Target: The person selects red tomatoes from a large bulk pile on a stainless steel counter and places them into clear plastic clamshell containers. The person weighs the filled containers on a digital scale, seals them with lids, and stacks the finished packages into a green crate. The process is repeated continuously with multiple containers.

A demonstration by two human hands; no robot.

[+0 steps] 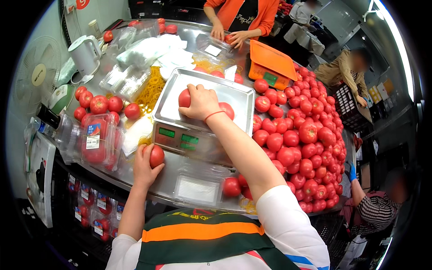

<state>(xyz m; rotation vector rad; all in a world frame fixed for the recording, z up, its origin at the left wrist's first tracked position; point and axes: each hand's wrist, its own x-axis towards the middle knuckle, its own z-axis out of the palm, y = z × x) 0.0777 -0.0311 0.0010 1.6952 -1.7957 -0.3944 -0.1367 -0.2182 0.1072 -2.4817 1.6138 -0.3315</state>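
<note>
My right hand (pixel 201 103) grips a red tomato (pixel 184 98) over the metal tray of a digital scale (pixel 172 136). Another tomato (pixel 227 110) lies on the tray, partly behind my right wrist. My left hand (pixel 146 165) is around a tomato (pixel 156 156) at the table's near edge, just left of the scale's front. In front of the scale lies an open clear plastic box (pixel 197 189) with a white pad in it. Left of my left hand stand closed clear boxes of tomatoes (pixel 96 141), the top one banded and labelled. Loose tomatoes lie behind them.
A large heap of tomatoes (pixel 307 135) covers the right side. Yellow rubber bands (pixel 150 89), empty clear boxes (pixel 126 81), a white kettle (pixel 84 55) and an orange scale (pixel 271 64) stand farther back. Across the table a person in orange (pixel 241 15) handles a tomato. Other people are at the right.
</note>
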